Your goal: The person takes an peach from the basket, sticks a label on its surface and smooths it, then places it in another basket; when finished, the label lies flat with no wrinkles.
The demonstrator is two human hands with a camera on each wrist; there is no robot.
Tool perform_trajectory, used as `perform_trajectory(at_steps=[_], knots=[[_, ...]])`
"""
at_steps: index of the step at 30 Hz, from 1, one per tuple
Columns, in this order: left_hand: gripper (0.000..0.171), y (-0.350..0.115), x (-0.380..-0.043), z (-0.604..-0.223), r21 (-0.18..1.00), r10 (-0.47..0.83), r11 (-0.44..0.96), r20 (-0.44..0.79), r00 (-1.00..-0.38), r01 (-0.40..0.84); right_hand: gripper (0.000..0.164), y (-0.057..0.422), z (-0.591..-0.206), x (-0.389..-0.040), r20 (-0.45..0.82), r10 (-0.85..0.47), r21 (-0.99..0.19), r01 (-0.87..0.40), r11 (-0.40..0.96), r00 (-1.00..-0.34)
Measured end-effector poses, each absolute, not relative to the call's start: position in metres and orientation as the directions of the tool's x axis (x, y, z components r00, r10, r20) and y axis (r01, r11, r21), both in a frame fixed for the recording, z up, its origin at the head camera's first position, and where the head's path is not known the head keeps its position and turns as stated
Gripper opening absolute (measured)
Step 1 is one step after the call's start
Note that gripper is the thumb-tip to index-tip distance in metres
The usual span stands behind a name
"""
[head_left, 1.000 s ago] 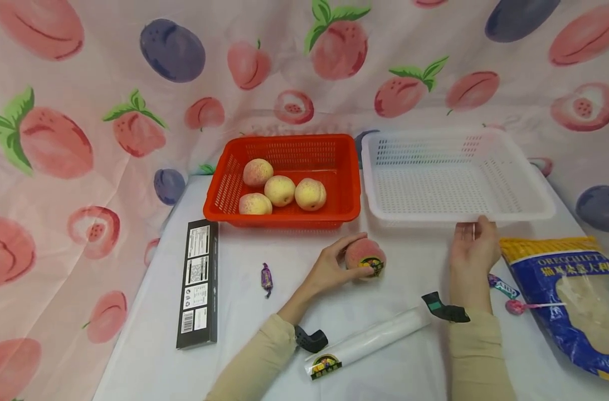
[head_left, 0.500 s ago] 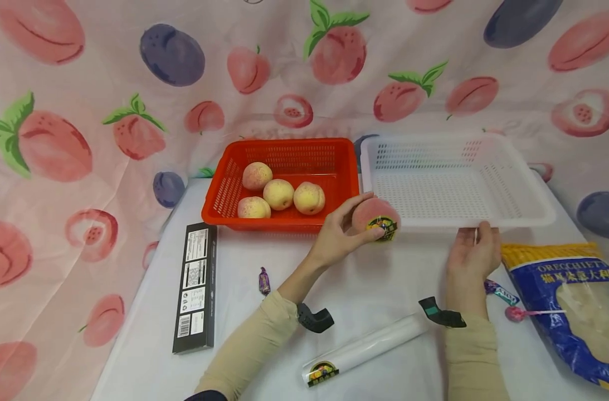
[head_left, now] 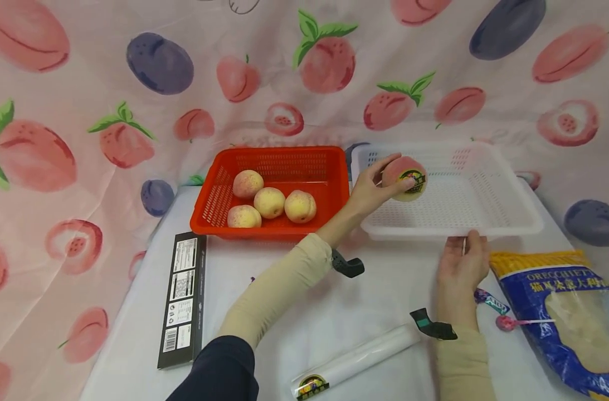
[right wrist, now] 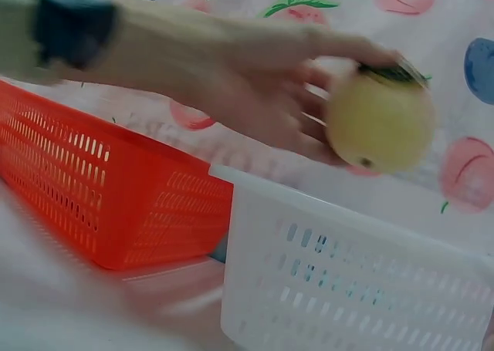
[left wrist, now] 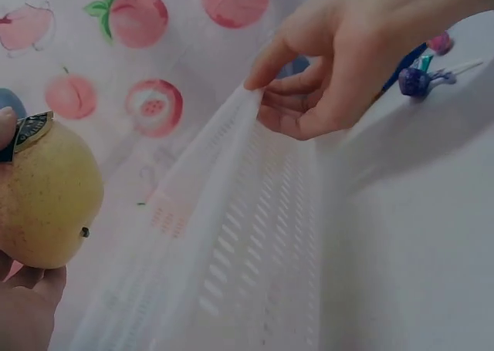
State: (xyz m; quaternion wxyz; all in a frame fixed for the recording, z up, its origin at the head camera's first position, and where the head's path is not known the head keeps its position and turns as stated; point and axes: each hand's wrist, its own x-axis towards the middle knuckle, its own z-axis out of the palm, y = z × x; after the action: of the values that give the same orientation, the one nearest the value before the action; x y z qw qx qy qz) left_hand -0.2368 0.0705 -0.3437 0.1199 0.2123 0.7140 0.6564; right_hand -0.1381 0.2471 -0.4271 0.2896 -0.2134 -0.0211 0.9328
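My left hand (head_left: 376, 186) grips a pink and yellow peach (head_left: 415, 167) with a dark label on its side, held over the left part of the white basket (head_left: 510, 229). In the right wrist view the peach (right wrist: 382, 123) is above the basket's rim. My right hand (head_left: 464, 262) pinches the front rim of the white basket; the left wrist view shows thumb and fingers of this right hand (left wrist: 328, 73) on that rim. Several peaches (head_left: 269, 203) lie in the red basket (head_left: 269, 236) to the left.
A black box (head_left: 184, 301) lies at left. In front is a clear-wrapped white roll (head_left: 359, 362). Right of my right arm are a wrapped candy (head_left: 492, 301), a pink lollipop (head_left: 507, 323) and a blue pasta bag (head_left: 530, 301). A fruit-print cloth (head_left: 334, 128) hangs behind.
My left hand has lifted the peach off the table and carried it up and to the right, over the white basket. The right hand stays at the basket's rim.
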Motion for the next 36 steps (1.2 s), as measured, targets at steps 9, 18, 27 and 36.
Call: perform_trajectory(at_steps=[9,18,27,36], knots=[[0.051,0.142,-0.285,-0.374,0.994,0.421,0.098,0.009,-0.907,0.055,0.046,0.248,-0.428,-0.127,-0.398,0.524,-0.116,-0.526,-0.843,-0.753],[0.049,0.194,-0.306,-0.392,0.977,0.274,0.206,-0.110,-0.955,-0.053,0.047,0.244,-0.433,-0.125,-0.378,0.542,-0.174,-0.517,-0.838,-0.751],[0.057,0.218,-0.309,-0.406,0.908,0.171,0.413,-0.151,-0.973,-0.068,0.045,0.247,-0.435,-0.133,-0.363,0.552,-0.199,-0.516,-0.833,-0.751],[0.056,0.226,-0.314,-0.413,0.900,0.204,0.432,-0.152,-0.967,-0.050,0.047,0.249,-0.436,-0.140,-0.406,0.557,-0.209,-0.519,-0.829,-0.725]])
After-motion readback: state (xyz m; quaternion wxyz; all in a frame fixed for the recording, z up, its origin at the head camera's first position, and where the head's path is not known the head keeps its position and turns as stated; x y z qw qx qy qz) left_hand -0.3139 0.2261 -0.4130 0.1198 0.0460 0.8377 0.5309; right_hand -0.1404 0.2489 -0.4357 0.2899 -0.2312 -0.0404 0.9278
